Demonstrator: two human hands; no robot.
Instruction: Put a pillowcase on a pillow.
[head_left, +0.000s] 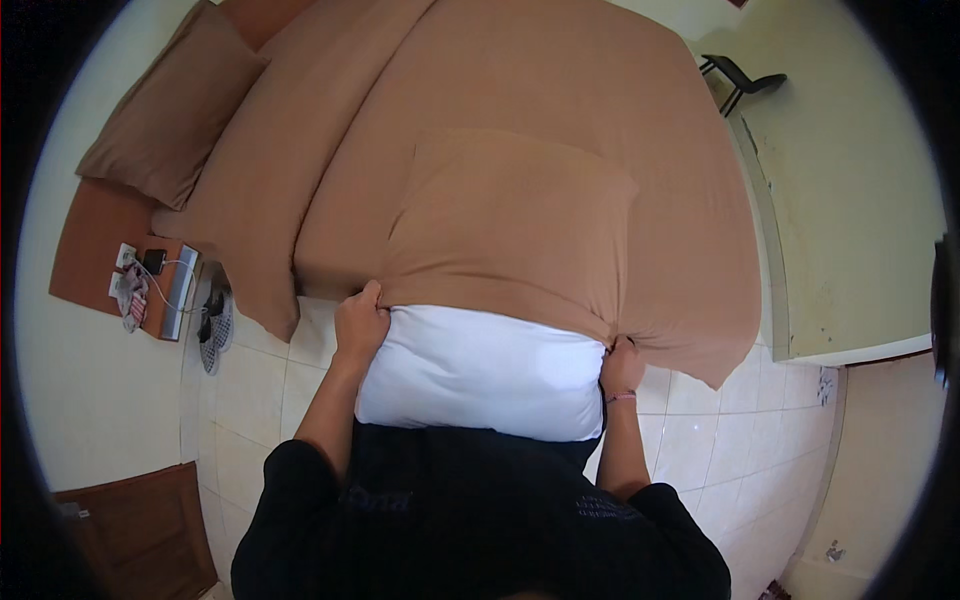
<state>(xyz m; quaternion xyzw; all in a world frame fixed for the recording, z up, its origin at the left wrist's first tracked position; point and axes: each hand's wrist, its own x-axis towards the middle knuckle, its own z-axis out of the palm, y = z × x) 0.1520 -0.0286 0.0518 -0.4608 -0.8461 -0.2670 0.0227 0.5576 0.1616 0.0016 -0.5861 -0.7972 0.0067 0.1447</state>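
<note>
A white pillow lies against the front of my black shirt, its far part inside a brown pillowcase. My left hand grips the left corner of the pillowcase's opening. At the opening's right corner, my right hand, with a band at its wrist, is closed on the brown fabric. The pillowcase rests on a bed covered with a brown sheet. How full the far end of the case is cannot be told.
Another brown pillow lies at the headboard. A small wooden shelf holds a phone, cables and a cloth. Slippers stand on the tiled floor. A black chair is beyond the bed, and a wooden door is at lower left.
</note>
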